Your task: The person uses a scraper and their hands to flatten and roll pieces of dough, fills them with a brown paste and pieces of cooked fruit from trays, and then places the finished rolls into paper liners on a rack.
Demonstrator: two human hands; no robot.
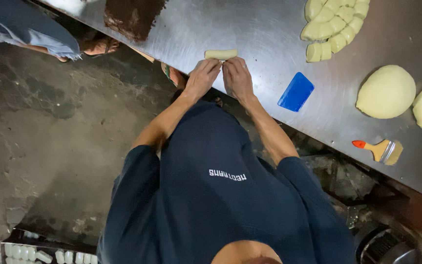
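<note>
Head view, looking straight down over a dark blue shirt at a steel desk [269,29]. Left hand [202,78] and right hand [238,78] lie side by side at the near desk edge, fingers [213,64] stretched forward and touching the near side of a small pale dough roll [221,54]; fingers flat on it rather than clenched, no full grasp visible. Roll lies on the desk, long axis across the view, just beyond the fingertips. Right of the hands, apart from them: blue scraper [296,92] flat on the desk. Farther right: two round dough balls [386,92], touching or nearly so. Near desk edge, below the balls: brush [382,149] with orange handle. Top right: cut dough pieces [335,24] in curved rows. Top left: dark brown slab [132,17]. Another person's sandalled foot [98,46] on the floor, upper left.
</note>
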